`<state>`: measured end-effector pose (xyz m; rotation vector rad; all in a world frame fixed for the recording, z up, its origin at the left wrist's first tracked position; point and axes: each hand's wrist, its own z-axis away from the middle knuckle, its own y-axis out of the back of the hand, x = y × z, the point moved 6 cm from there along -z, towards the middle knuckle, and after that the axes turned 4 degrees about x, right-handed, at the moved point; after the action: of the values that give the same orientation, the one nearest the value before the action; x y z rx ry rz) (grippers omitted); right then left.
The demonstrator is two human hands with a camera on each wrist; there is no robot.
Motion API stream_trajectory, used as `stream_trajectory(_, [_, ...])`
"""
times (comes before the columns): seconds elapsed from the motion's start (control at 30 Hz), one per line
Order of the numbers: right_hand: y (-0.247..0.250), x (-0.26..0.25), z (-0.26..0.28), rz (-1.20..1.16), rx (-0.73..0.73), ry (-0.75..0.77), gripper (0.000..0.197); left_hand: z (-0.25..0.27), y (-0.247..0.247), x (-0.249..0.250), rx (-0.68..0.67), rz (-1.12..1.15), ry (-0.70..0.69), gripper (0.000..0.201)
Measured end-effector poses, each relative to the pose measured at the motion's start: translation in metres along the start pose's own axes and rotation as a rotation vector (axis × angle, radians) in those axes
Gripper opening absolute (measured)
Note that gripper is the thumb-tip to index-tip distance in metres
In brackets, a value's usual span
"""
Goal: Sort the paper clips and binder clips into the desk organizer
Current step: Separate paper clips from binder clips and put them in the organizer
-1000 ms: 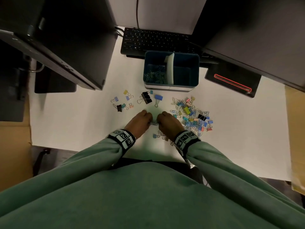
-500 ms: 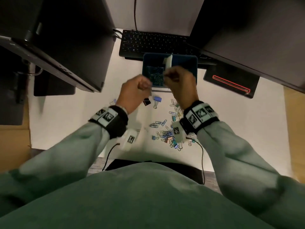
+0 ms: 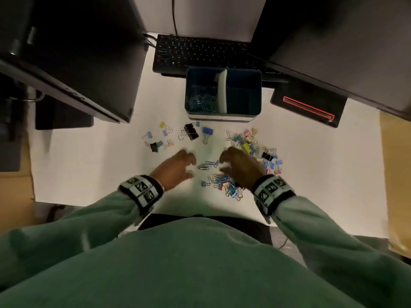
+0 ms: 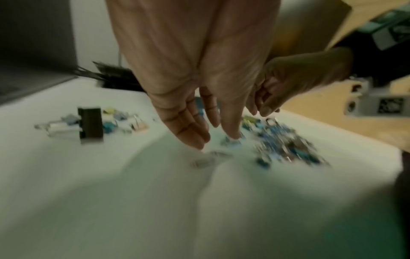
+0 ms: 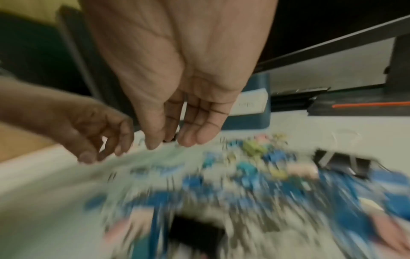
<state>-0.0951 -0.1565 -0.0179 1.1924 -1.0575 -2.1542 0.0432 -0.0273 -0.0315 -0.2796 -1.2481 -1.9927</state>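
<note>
The blue desk organizer (image 3: 223,115) stands at the back of the white desk; its left compartment holds paper clips (image 3: 203,101), and its right one looks dark and bare. My left hand (image 3: 185,165) and right hand (image 3: 229,163) hover low over the desk, fingers relaxed and holding nothing, as the left wrist view (image 4: 206,135) and right wrist view (image 5: 175,138) confirm. A few loose paper clips (image 3: 208,165) lie between them. A mixed pile of paper clips and small binder clips (image 3: 255,150) spreads beside and under the right hand.
A group of small coloured binder clips (image 3: 159,138), a large black binder clip (image 3: 191,132) and a blue binder clip (image 3: 208,132) lie in front of the organizer. A keyboard (image 3: 200,52) sits behind it, with monitors overhanging both sides.
Half a second ago both hands were raised at the organizer's left compartment. They have come back down to the desk, empty, over the loose paper clips.
</note>
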Motion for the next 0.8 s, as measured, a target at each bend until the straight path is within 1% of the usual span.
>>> stream_trajectory(0.07, [-0.021,0.005,0.018,0.068,-0.064,0.007,0.031,0.002,-0.023,0.005,-0.063,-0.062,-0.046,0.036])
stream_trajectory(0.13, [-0.032,0.005,0.027,0.114,-0.069,0.028,0.033,-0.004,-0.038,0.018,-0.092,-0.125,-0.101,0.038])
stream_trajectory(0.2, [-0.036,0.005,0.028,0.135,-0.055,0.044,0.022,-0.011,-0.051,0.028,-0.142,-0.232,-0.158,0.033])
stream_trajectory(0.27, [-0.037,0.008,0.025,0.135,-0.047,0.034,0.014,-0.015,-0.057,0.030,-0.163,-0.292,-0.196,0.022])
stream_trajectory(0.33, [-0.034,0.014,0.023,0.082,-0.038,-0.008,0.012,-0.013,-0.054,0.027,-0.130,-0.262,-0.211,0.016])
stream_trajectory(0.4, [-0.029,0.023,0.023,0.000,-0.024,-0.077,0.013,-0.008,-0.044,0.021,-0.058,-0.199,-0.213,0.014])
stream_trajectory(0.47, [-0.025,0.034,0.023,-0.082,-0.016,-0.165,0.013,-0.003,-0.025,0.008,0.050,-0.144,-0.160,0.013])
stream_trajectory(0.53, [-0.020,0.043,0.025,-0.146,0.015,-0.232,0.011,0.000,-0.005,-0.015,0.159,-0.130,-0.076,0.013])
stream_trajectory(0.6, [-0.016,0.044,0.024,-0.185,0.051,-0.239,0.009,0.004,0.009,-0.038,0.242,-0.130,-0.004,0.021])
stream_trajectory(0.67, [-0.017,0.038,0.019,-0.211,0.063,-0.211,0.007,0.007,0.010,-0.043,0.274,-0.140,0.001,0.041])
stream_trajectory(0.73, [-0.017,0.029,0.013,-0.239,0.062,-0.182,0.008,0.007,0.000,-0.024,0.221,-0.145,-0.049,0.061])
stream_trajectory(0.8, [-0.015,0.023,0.007,-0.287,0.087,-0.173,0.009,-0.002,-0.021,0.002,0.085,-0.179,-0.085,0.079])
